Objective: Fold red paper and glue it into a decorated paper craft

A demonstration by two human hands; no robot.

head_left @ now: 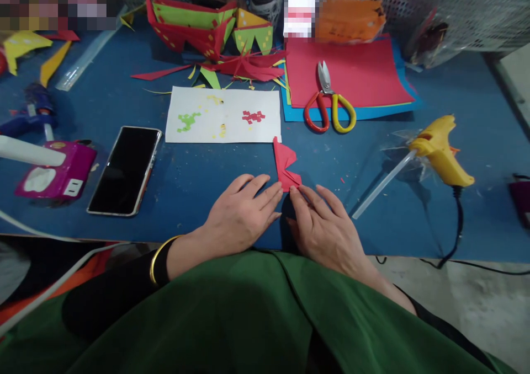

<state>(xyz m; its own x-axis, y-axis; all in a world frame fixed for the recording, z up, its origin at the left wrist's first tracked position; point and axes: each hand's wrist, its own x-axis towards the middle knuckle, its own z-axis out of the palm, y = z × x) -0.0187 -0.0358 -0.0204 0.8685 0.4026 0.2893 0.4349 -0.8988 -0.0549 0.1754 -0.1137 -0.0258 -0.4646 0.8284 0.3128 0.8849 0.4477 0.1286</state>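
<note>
A small red paper piece (286, 161) with a notch in its right side lies flat on the blue table (199, 170). My left hand (246, 214) rests palm down, its fingertips at the lower left corner of the piece. From the other side, my right hand (325, 219) touches the lower edge with its index fingertip, its fingers spread. Just above is a white card (207, 131) bearing small green, yellow and red bits. Scissors (326, 79) with a red and a yellow handle lie slightly open on red paper sheets (364, 70).
A phone (125, 170) and a magenta device (66, 170) are at the left. On the right sits a yellow glue gun (443, 148) with a cord. Red-green paper shapes (186, 18), scraps (248, 68) and an orange packet (350, 20) line the back.
</note>
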